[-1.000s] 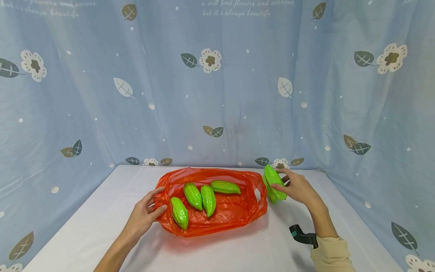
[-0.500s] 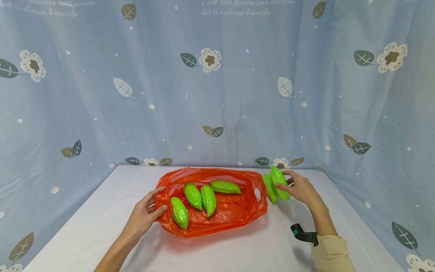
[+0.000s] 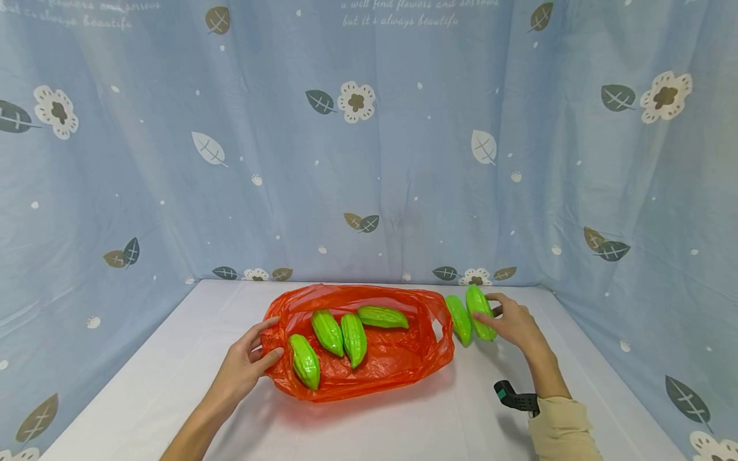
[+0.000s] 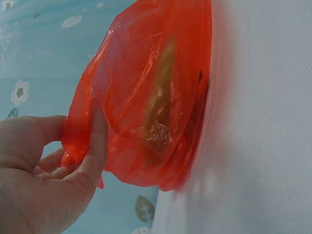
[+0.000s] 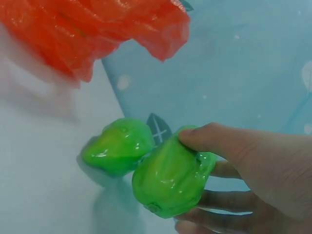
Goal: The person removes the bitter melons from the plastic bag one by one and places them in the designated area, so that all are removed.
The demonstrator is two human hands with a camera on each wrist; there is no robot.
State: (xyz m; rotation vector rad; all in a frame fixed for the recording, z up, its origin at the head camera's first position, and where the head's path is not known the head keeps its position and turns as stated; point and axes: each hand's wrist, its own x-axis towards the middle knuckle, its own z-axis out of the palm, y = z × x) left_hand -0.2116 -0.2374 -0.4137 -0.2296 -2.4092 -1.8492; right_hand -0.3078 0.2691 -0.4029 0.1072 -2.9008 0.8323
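A red plastic bag lies with its mouth facing up, several glossy green bitter melons inside it. My left hand holds the bag's left end; in the left wrist view, fingers and thumb lie on either side of the thin red film. To the right of the bag, my right hand grips another ridged bitter melon, thumb on one side and fingers on the other, also seen in the right wrist view. Beside it, between that melon and the bag, a second loose bitter melon rests on the table.
The white-covered table runs back to a blue patterned curtain, which also closes in both sides. A black wrist camera mount sticks out from the right wrist, above the table. The bag's right handle loop stands near the loose melon.
My right hand has shifted right with its bitter melon, which has come away from the other loose one and turned more upright. The left hand and the bag have stayed put.
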